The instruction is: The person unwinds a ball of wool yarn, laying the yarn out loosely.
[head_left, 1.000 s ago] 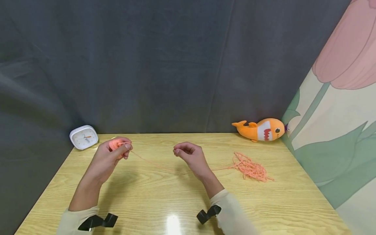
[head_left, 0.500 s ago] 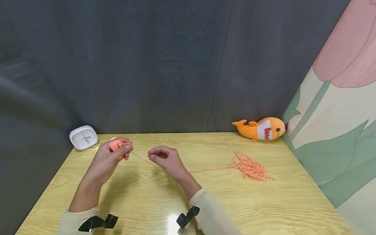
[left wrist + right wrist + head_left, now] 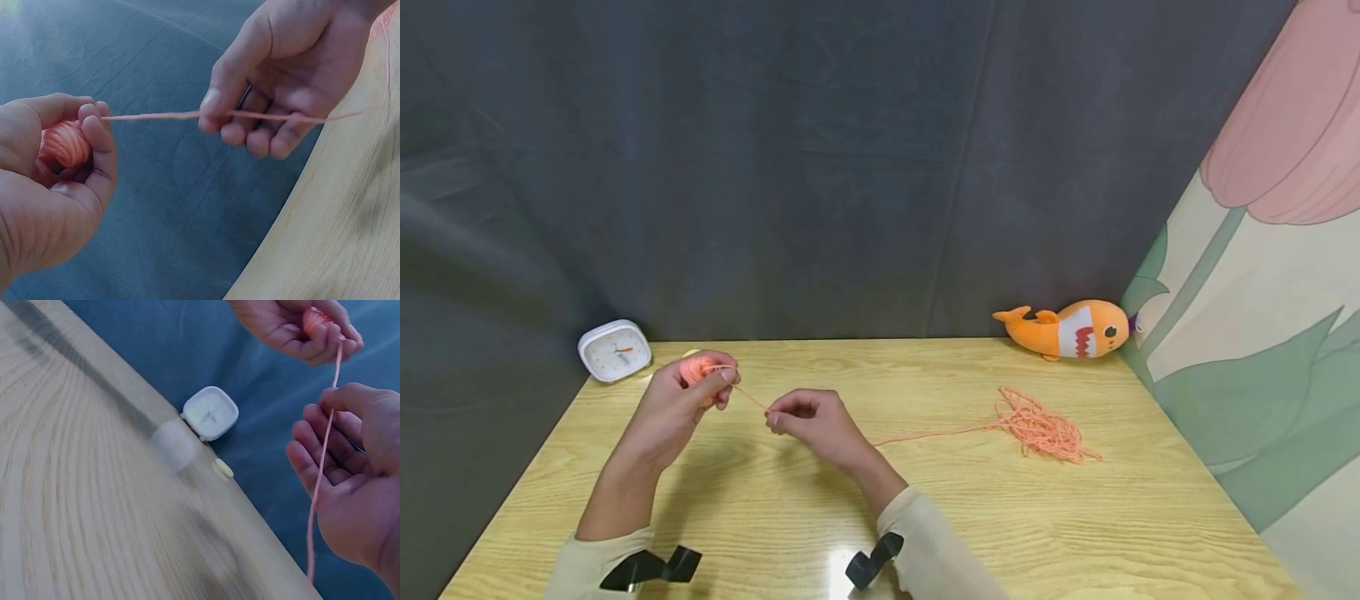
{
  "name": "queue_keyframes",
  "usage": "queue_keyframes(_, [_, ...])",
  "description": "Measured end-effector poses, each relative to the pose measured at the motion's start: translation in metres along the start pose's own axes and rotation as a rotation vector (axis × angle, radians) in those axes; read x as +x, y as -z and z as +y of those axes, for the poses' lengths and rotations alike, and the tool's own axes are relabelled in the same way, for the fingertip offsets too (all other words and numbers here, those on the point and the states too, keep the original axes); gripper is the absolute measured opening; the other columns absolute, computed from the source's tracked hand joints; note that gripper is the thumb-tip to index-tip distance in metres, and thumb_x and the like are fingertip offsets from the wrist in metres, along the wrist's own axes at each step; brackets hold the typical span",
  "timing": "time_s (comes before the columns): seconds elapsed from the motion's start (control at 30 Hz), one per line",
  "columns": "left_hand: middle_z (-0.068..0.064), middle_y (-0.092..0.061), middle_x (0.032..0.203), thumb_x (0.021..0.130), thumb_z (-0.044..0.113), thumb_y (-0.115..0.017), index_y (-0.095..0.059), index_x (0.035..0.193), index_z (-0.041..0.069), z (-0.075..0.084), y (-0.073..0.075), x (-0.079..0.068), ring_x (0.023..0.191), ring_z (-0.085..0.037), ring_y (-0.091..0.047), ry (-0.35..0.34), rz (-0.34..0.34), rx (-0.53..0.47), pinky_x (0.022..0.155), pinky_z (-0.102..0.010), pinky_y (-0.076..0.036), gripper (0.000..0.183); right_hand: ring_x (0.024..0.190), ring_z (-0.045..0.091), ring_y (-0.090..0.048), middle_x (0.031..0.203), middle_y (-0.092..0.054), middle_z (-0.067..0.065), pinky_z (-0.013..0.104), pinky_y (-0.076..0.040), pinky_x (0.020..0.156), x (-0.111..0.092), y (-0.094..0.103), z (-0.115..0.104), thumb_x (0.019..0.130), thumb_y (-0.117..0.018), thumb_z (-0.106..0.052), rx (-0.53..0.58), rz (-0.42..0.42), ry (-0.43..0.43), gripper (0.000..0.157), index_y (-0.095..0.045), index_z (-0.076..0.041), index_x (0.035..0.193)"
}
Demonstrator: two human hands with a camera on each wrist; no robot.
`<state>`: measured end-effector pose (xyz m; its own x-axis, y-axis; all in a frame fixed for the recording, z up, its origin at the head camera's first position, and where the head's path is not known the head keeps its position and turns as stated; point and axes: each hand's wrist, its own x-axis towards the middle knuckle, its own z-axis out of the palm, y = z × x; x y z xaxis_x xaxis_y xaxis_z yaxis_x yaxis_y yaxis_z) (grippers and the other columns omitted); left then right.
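Observation:
My left hand (image 3: 672,408) grips a small ball of coral yarn (image 3: 65,145), its fingers curled round it. From that ball a taut yarn strand (image 3: 153,116) runs to my right hand (image 3: 816,429), whose thumb and index finger pinch it. Past the pinch, the strand crosses the right palm in the right wrist view and leads on over the table. It ends in a loose tangled heap of the same yarn (image 3: 1041,429) on the right side of the table. Both hands are held above the wooden tabletop (image 3: 760,517).
A white alarm clock (image 3: 615,351) stands at the back left corner. Beside it, partly hidden by the left hand, is a small yellow object (image 3: 223,469). An orange plush shark (image 3: 1067,330) lies at the back right. A dark curtain (image 3: 820,167) borders the table's far edge.
My right hand has moved left along the strand toward the yarn ball and now pinches the strand. The left hand has stayed in place with the ball.

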<state>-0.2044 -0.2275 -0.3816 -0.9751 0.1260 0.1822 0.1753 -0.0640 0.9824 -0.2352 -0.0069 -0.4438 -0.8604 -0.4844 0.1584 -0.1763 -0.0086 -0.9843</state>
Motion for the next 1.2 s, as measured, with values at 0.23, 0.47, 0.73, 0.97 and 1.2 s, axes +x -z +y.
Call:
queue_keyframes(0.23, [0.006, -0.068, 0.092, 0.103, 0.013, -0.064, -0.067, 0.111, 0.012, -0.001, -0.003, 0.001, 0.076, -0.008, -0.059, 0.046, -0.037, 0.054, 0.068, -0.02, -0.053, 0.008, 0.087, 0.011, -0.069, 0.095, -0.072, 0.0, 0.058, -0.057, 0.095, -0.011, 0.023, -0.006, 0.099, -0.069, -0.013, 0.005, 0.023, 0.036, 0.018, -0.074, 0.001, 0.108])
queue_keyframes(0.47, [0.005, -0.071, 0.108, 0.106, 0.016, -0.057, -0.059, 0.133, 0.001, -0.001, -0.002, 0.002, 0.092, -0.01, -0.064, 0.099, -0.141, 0.149, 0.081, -0.023, -0.055, 0.031, 0.087, 0.012, -0.069, 0.092, -0.071, -0.004, 0.047, -0.06, 0.091, -0.02, 0.046, -0.013, 0.099, -0.068, -0.012, -0.032, 0.078, 0.053, 0.019, -0.072, 0.004, 0.108])
queue_keyframes(0.73, [-0.006, -0.071, 0.117, 0.105, 0.016, -0.058, -0.048, 0.147, -0.002, -0.005, -0.003, 0.003, 0.096, -0.013, -0.069, 0.131, -0.247, 0.231, 0.081, -0.026, -0.057, 0.047, 0.086, 0.012, -0.069, 0.091, -0.071, -0.003, 0.051, -0.06, 0.091, -0.027, 0.065, -0.012, 0.098, -0.068, -0.012, -0.037, 0.126, 0.046, 0.019, -0.071, 0.006, 0.106])
queue_keyframes(0.97, [-0.006, -0.072, 0.112, 0.105, 0.019, -0.061, -0.052, 0.138, -0.001, -0.006, -0.004, 0.003, 0.094, -0.014, -0.07, 0.134, -0.299, 0.214, 0.078, -0.029, -0.058, 0.04, 0.084, 0.011, -0.069, 0.088, -0.071, -0.004, 0.051, -0.06, 0.091, -0.033, 0.083, -0.015, 0.099, -0.07, -0.015, -0.042, 0.167, 0.065, 0.024, -0.07, 0.007, 0.107])
queue_keyframes(1.2, [-0.004, -0.07, 0.113, 0.101, 0.004, -0.056, -0.047, 0.136, -0.003, -0.008, -0.003, 0.003, 0.098, -0.015, -0.071, 0.125, -0.36, 0.157, 0.083, -0.03, -0.06, 0.037, 0.085, 0.011, -0.069, 0.089, -0.071, -0.004, 0.03, -0.059, 0.085, -0.038, 0.103, -0.015, 0.1, -0.069, -0.017, -0.032, 0.213, 0.073, 0.03, -0.067, 0.011, 0.11])
